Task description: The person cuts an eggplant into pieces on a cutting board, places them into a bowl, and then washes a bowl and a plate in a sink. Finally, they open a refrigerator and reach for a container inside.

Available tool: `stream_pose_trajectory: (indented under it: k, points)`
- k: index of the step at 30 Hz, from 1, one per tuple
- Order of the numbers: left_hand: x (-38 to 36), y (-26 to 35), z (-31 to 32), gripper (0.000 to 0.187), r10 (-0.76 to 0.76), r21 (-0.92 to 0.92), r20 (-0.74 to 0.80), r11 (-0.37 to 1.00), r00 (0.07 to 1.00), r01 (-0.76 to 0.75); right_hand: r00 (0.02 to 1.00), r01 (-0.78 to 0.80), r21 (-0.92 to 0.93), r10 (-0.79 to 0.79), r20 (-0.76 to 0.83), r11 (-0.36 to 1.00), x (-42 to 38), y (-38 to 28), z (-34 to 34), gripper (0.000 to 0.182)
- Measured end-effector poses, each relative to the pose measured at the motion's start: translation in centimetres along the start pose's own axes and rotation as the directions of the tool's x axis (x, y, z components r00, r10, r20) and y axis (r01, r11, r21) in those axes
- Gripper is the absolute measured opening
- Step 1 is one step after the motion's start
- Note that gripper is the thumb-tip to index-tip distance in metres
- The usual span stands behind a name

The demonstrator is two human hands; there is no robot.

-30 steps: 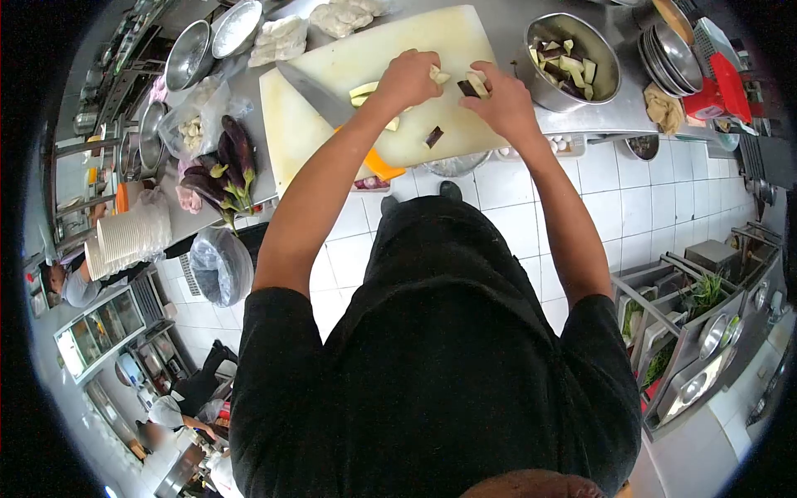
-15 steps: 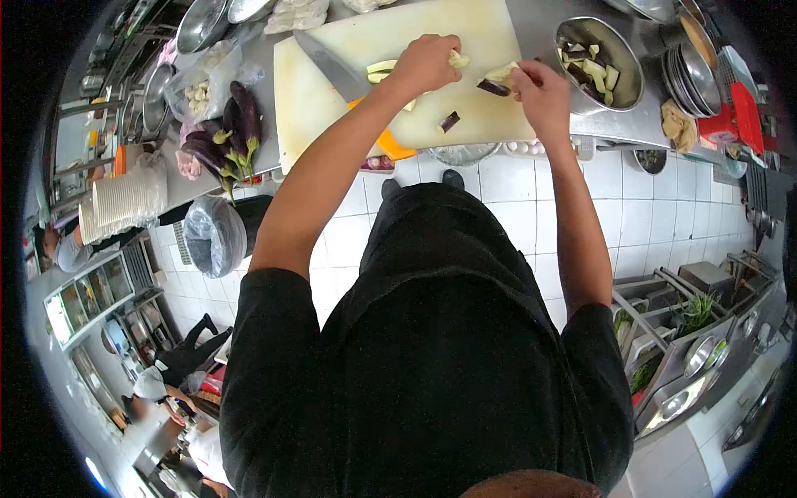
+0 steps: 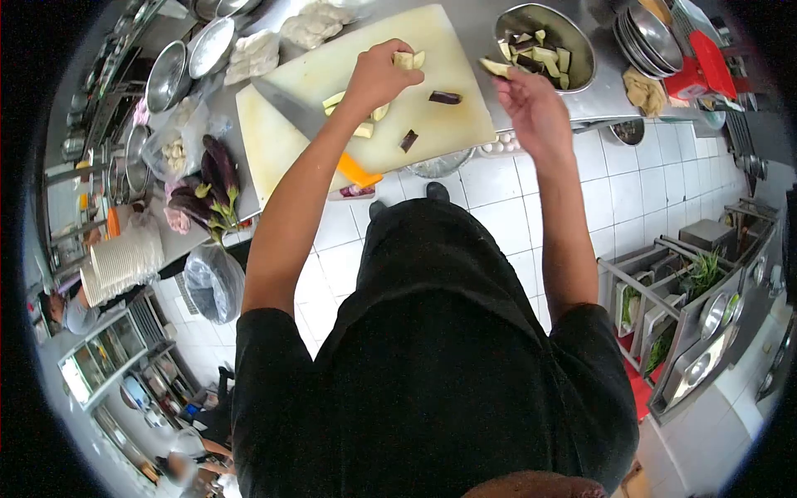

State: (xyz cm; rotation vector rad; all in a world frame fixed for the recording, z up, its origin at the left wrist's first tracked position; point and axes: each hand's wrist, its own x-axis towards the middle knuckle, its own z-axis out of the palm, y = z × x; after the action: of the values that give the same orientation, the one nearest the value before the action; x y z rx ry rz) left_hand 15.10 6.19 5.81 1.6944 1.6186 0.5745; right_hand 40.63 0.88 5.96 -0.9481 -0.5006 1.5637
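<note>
As right hand (image 3: 531,104) nears, steel bowl (image 3: 508,23) holding eggplant chunks (image 3: 541,60)

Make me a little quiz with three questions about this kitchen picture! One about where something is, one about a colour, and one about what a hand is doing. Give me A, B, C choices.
1. Where are the whole eggplants?
A. On the counter left of the cutting board
B. Inside the metal bowl
C. On the floor tiles

2. What colour is the knife handle?
A. Green
B. Orange
C. Blue

3. What is the right hand doing?
A. Resting flat on the board
B. Gripping the knife
C. Holding an eggplant piece at the metal bowl's edge

Answers:
1. A: the purple eggplants lie in a pile on the steel counter, left of the board.
2. B: the handle poking over the board's near edge is bright orange.
3. C: its fingers carry a cut piece beside the bowl, which already holds chunks, while the left hand holds pale pieces over the board.
</note>
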Motion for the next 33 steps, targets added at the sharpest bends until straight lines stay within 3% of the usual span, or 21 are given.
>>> stream_pose_trajectory:
  k: [2,3,5,6,7,9,11,12,13,14,15,16,18,19,21,22,25,27,28,30,33]
  points:
    - [0.7,1.4,0.3,0.043,0.13,-0.018,-0.034,0.991,0.991,-0.131,0.985,0.143,0.003,-0.142,-0.103,0.99,-0.2,-1.8,-1.2,0.011]
    - [0.9,2.1,0.6,0.04,0.185,-0.025,-0.054,0.982,0.981,-0.186,0.91,0.36,-0.459,-0.415,-0.021,0.812,1.9,-2.6,-4.5,0.013]
    - [2.1,4.9,1.3,0.044,0.263,-0.042,-0.084,0.963,0.961,-0.267,0.859,0.399,-0.658,-0.511,0.025,0.639,2.6,-4.6,-5.4,0.02]
    - [2.5,7.0,1.5,0.041,0.298,-0.172,-0.077,0.936,0.952,-0.307,0.916,0.296,-0.477,-0.388,-0.105,0.828,1.3,-6.7,-3.2,0.025]
    - [3.0,9.2,1.9,0.039,0.334,-0.299,-0.077,0.891,0.939,-0.341,0.834,0.363,-0.702,-0.549,-0.048,0.612,1.2,-7.1,-3.3,0.025]
    - [5.2,12.3,3.8,0.041,0.434,-0.146,-0.23,0.87,0.871,-0.472,0.629,0.345,-0.938,-0.747,0.215,0.02,1.3,-8.0,-3.9,0.024]
    - [7.9,13.8,6.4,0.039,0.517,-0.226,-0.287,0.782,0.807,-0.581,0.721,0.287,-0.954,-0.674,0.16,0.081,-0.7,-7.2,-2.1,0.026]
    - [8.3,14.6,6.8,0.042,0.445,-0.37,-0.129,0.807,0.886,-0.459,0.765,0.261,-0.959,-0.629,0.136,0.109,-1.3,-6.7,-1.2,0.027]
    - [8.8,14.8,7.8,0.039,0.575,-0.08,-0.12,0.807,0.809,-0.585,0.792,0.294,-0.954,-0.573,0.21,0.056,-0.9,-5.1,-2.0,0.025]
    - [9.2,14.5,8.2,0.037,0.683,0.217,-0.056,0.72,0.728,-0.659,0.797,0.365,-0.928,-0.542,0.268,0.078,-0.9,-3.0,-1.8,0.02]
    - [7.5,14.2,7.8,0.034,0.577,0.124,-0.178,0.817,0.797,-0.564,0.835,0.34,-0.94,-0.468,0.289,0.027,-0.8,-1.1,-1.2,0.015]
    - [5.8,14.0,7.3,0.031,0.453,0.018,-0.282,0.884,0.845,-0.468,0.812,0.433,-0.901,-0.423,0.401,-0.023,-0.5,0.9,-0.9,0.014]
    - [5.4,11.8,4.6,0.034,0.466,0.099,-0.135,0.885,0.875,-0.456,0.838,0.463,-0.886,-0.327,0.438,-0.001,-0.4,3.9,-0.1,0.023]
    - [5.3,10.2,3.0,0.036,0.463,0.136,-0.049,0.881,0.885,-0.453,0.807,0.511,-0.857,-0.309,0.504,-0.065,-0.4,5.1,0.5,0.031]
    - [6.9,2.4,0.9,0.043,0.573,0.192,-0.145,0.816,0.806,-0.546,0.736,0.587,-0.783,-0.269,0.622,-0.204,-0.2,6.8,1.7,0.047]
    - [5.1,0.9,-2.1,0.051,0.464,0.225,-0.027,0.866,0.885,-0.447,0.775,0.545,-0.807,-0.231,0.588,-0.226,-0.7,7.3,2.6,0.055]
    - [0.7,-3.9,-6.7,0.058,0.305,0.487,0.239,0.783,0.922,-0.386,0.886,0.413,-0.844,-0.062,0.459,-0.343,-1.6,8.6,5.5,0.077]
    - [-2.9,-3.8,-6.9,0.069,-0.012,0.632,0.377,0.735,0.926,-0.247,0.905,0.406,-0.858,0.01,0.424,-0.315,-1.4,9.2,6.9,0.074]
    - [-3.6,-5.4,-5.9,0.084,-0.031,0.639,0.362,0.736,0.932,-0.224,0.913,0.4,-0.864,0.048,0.406,-0.307,-1.3,9.4,7.3,0.073]
    - [-5.2,-5.4,-4.7,0.09,0.03,0.677,0.336,0.687,0.941,-0.263,0.87,0.485,-0.828,0.06,0.489,-0.283,-1.0,10.6,7.2,0.057]
    - [-5.1,-4.0,-4.0,0.084,0.035,0.666,0.324,0.702,0.945,-0.254,0.823,0.543,-0.779,0.015,0.568,-0.312,-1.2,11.8,7.1,0.038]
